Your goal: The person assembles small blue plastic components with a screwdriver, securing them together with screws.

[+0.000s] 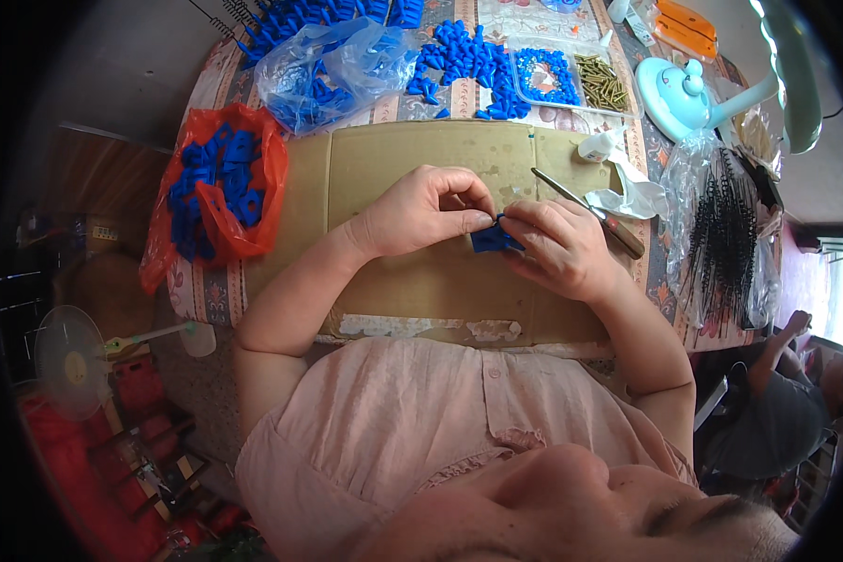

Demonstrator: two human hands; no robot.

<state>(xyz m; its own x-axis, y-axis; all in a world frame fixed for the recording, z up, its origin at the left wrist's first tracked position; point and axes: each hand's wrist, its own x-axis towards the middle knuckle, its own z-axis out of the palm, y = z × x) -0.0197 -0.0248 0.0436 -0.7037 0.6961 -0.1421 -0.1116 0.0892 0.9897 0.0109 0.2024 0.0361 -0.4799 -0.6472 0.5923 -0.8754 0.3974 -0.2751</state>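
Observation:
A small blue plastic piece (489,240) is held just above a flat sheet of brown cardboard (393,281). My right hand (564,245) is closed round its right side, and the fingers cover part of it. At its upper left edge, the thumb and fingertips of my left hand (443,208) are pinched together. Whatever sits between those fingertips is too small or hidden to make out. Beside my right hand lies a long thin tool with a dark metal shaft and a brown handle (625,239), partly covered by the hand. A small white bottle (598,146) lies beyond it, near crumpled white paper (635,199).
A red bag (264,239) of blue parts is at left. Behind the cardboard are a clear plastic bag (347,70), loose blue cones (464,56) and a clear box (543,101) with brass-coloured pieces. A pale blue lamp (674,103) and black coils (724,225) stand right; another person (777,412) is beyond.

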